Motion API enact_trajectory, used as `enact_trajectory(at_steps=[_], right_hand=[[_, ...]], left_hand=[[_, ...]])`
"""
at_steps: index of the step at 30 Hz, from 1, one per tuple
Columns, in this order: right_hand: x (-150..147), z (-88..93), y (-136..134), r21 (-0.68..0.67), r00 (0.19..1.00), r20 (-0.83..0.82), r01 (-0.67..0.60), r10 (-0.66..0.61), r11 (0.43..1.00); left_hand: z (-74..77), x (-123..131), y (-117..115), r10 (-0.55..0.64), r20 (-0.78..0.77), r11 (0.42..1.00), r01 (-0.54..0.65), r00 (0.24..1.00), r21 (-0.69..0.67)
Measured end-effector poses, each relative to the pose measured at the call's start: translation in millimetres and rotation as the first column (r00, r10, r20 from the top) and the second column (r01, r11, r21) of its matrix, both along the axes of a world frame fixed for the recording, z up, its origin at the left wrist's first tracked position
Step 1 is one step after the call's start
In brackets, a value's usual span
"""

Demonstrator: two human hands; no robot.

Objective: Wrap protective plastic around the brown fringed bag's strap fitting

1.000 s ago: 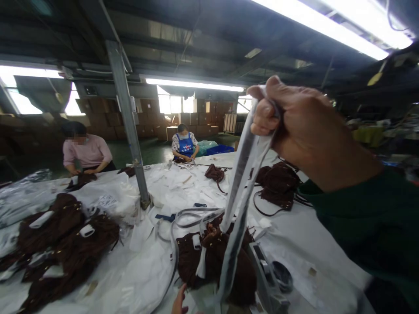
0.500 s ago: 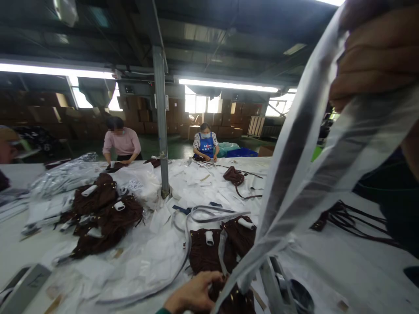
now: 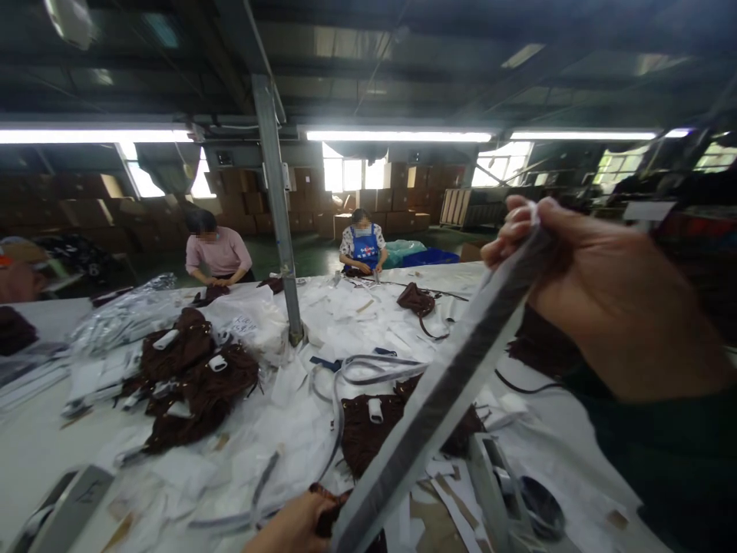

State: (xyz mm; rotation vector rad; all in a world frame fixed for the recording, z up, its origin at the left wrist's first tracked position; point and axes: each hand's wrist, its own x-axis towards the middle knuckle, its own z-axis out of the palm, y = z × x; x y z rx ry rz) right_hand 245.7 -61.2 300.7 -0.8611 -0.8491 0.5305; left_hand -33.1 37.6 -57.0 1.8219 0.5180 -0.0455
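Observation:
My right hand [image 3: 610, 299], raised at the right, pinches the upper end of a dark strap in a translucent whitish sleeve [image 3: 443, 392]. The covered strap runs taut and slanting down to the bottom edge beside my left hand [image 3: 293, 526]. That hand's fingers are closed on a dark brown bag [image 3: 327, 511], mostly hidden by the hand and the strap. Just beyond lies a brown gathered bag [image 3: 368, 438] with a white-wrapped piece on it, and part of another sits behind the strap. Further covered straps [image 3: 368, 369] curl on the table.
A tape dispenser [image 3: 498, 491] stands at the near right, another grey dispenser [image 3: 63, 507] at the near left. Brown bags [image 3: 201, 392] are heaped at left beside plastic wrapping. A metal post [image 3: 278, 207] rises from the table [image 3: 34, 438]. Two people [image 3: 219, 250] work across it.
My right hand has moved down and away from the camera, drawing the covered strap from a loose loop into one straight length. My left hand has shifted slightly left and down.

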Motion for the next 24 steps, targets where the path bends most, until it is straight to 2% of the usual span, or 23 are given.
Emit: enact_trajectory(at_steps=[1,3,5,7,9,11,12,13,15,18,21,22,24], right_hand=[[-2,-18.1,4,-0.016,0.99,-0.132,-0.043,0.04,0.999],[-3,-55.7,13,-0.088,0.927,-0.363,-0.133,0.092,0.987],[2,-90.3,19,-0.154,0.879,-0.473,-0.153,0.063,0.976],[11,-116.7,19,-0.162,0.862,-0.508,-0.105,0.008,0.981],[18,-132.6,14,-0.149,0.849,-0.528,-0.062,-0.026,0.987],[18,-140.5,6,-0.146,0.832,-0.555,-0.069,-0.024,0.987],[14,-142.9,3,-0.145,0.82,-0.572,-0.086,-0.013,0.986],[8,-145.0,1,-0.14,0.804,-0.594,-0.112,0.007,0.984],[-9,-149.9,0,-0.109,0.758,-0.648,-0.187,0.073,0.976],[-34,-159.7,5,-0.018,0.685,-0.703,-0.286,0.191,0.958],[-44,-170.0,11,0.059,0.685,-0.687,-0.281,0.243,0.958],[-44,-173.8,12,0.066,0.709,-0.665,-0.257,0.234,0.964],[-41,-183.7,12,0.032,0.772,-0.607,-0.212,0.188,0.977]], left_hand=[[-15.7,1,-5,-0.017,-0.004,0.999,0.017,1.0,0.035],[-52.4,4,-15,0.084,-0.085,0.992,-0.075,0.993,0.101],[-84.9,4,-23,0.106,-0.08,0.991,-0.098,0.991,0.091],[-102.8,3,-25,0.16,0.014,0.987,-0.159,0.987,-0.023],[-102.0,4,-22,0.336,0.064,0.933,-0.323,0.939,-0.16],[-84.7,11,-16,0.531,0.072,0.831,-0.502,0.844,-0.238],[-71.3,17,-12,0.589,0.105,0.794,-0.55,0.801,-0.258],[-55.8,26,-10,0.599,0.159,0.79,-0.547,0.785,-0.276],[-21.4,47,-11,0.539,0.316,0.838,-0.458,0.781,-0.298],[27.6,80,-25,0.33,0.505,0.94,-0.23,0.798,-0.25],[59.5,88,-40,0.19,0.473,0.964,-0.073,0.86,-0.255],[65.8,82,-41,0.212,0.429,0.951,-0.084,0.878,-0.298],[74.4,60,-33,0.326,0.338,0.91,-0.197,0.883,-0.365]])
